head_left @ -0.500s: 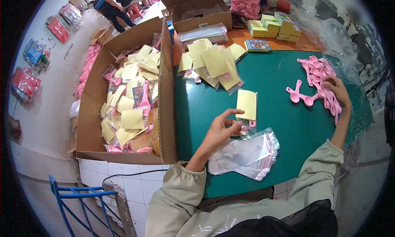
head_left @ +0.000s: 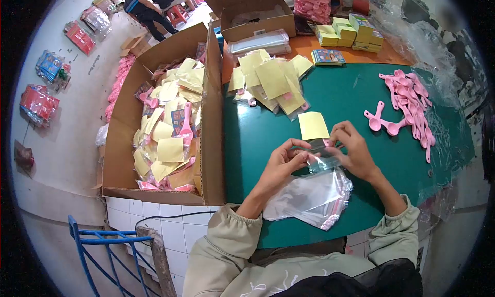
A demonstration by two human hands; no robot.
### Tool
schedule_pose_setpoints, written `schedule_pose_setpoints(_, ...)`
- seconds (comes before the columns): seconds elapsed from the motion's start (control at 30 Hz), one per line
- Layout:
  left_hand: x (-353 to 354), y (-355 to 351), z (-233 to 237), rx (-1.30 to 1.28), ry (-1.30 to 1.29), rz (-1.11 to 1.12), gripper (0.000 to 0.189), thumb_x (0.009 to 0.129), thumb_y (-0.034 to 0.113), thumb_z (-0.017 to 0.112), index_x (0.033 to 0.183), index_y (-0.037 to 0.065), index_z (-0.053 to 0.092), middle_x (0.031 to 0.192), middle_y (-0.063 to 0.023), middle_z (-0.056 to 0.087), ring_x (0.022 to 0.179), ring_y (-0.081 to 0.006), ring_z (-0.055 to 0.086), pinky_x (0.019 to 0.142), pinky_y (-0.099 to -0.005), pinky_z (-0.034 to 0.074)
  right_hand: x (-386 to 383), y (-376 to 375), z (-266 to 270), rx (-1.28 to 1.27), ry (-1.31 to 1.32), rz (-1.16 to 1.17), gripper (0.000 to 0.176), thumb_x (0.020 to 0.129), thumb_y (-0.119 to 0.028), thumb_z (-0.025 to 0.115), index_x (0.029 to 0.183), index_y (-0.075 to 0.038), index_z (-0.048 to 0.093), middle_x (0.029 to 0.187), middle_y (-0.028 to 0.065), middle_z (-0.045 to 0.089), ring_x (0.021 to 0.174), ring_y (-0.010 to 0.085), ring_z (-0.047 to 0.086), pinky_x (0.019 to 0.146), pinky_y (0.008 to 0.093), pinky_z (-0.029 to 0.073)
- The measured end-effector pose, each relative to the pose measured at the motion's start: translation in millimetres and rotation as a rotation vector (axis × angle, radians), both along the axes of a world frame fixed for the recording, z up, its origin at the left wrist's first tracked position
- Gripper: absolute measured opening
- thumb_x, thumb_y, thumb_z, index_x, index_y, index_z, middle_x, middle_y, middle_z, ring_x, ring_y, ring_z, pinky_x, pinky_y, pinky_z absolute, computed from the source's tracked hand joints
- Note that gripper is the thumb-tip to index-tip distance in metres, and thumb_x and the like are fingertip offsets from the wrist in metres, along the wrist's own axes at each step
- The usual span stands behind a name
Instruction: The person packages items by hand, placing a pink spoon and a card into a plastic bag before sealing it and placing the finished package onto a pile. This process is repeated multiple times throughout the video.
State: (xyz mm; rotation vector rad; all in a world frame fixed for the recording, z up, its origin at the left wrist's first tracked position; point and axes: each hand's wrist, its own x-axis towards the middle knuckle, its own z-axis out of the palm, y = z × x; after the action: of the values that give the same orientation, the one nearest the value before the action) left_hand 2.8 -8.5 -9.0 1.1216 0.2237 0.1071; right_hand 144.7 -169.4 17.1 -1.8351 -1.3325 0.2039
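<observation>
Over the green table, my left hand is closed on the clear bag at its lower left. My right hand is closed at the bag's upper right, by the bottom edge of a yellow card. A bit of pink plastic shows at its fingertips; how much it holds is hidden. Just below both hands lies a fanned stack of empty clear bags. Pink measuring spoons are heaped to the right. Packed bags with yellow cards form a pile beyond my hands.
A large cardboard box full of packed bags stands at the left. Behind the table are card stacks, an open carton and a pink bundle. Two people are in the far background. A blue metal frame is at lower left.
My right hand has moved left from the spoon heap to the bag beside my left hand. The yellow card now looks shorter and tilted. The whole view has shifted slightly.
</observation>
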Motion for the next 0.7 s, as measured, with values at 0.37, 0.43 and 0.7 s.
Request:
schedule_pose_setpoints(0.37,8,-4,6,0.809,0.044,0.039,0.011,0.082,0.005,0.060,0.090,0.001,0.054,0.089,-0.0095,0.054,0.078,-0.0211,0.064,0.062,-0.0281,0.053,19,-14,-9,-0.045,0.555,-0.023,0.010,0.079,-0.006,0.066,0.082,-0.001,0.058,0.100,0.0052,0.049,0.084,0.0103,0.055,0.068,0.0237,0.050)
schedule_pose_setpoints(0.43,10,-5,0,0.840,0.000,0.064,0.012,0.082,0.007,0.061,0.089,0.000,0.054,0.089,-0.0098,0.054,0.078,-0.0203,0.063,0.061,-0.0277,0.053,22,-12,-13,-0.058,0.719,0.003,0.009,0.081,-0.004,0.064,0.083,0.000,0.056,0.102,0.0056,0.050,0.084,0.0097,0.056,0.071,0.0220,0.050)
schedule_pose_setpoints(0.7,15,-10,0,0.688,0.142,0.078,0.015,0.084,0.010,0.062,0.087,-0.002,0.054,0.087,-0.0089,0.058,0.083,-0.0146,0.062,0.061,-0.0254,0.055,18,-6,-21,0.015,0.789,-0.152,0.008,0.087,-0.006,0.058,0.087,0.002,0.054,0.079,0.0074,0.061,0.068,0.0127,0.063,0.060,0.0232,0.052)
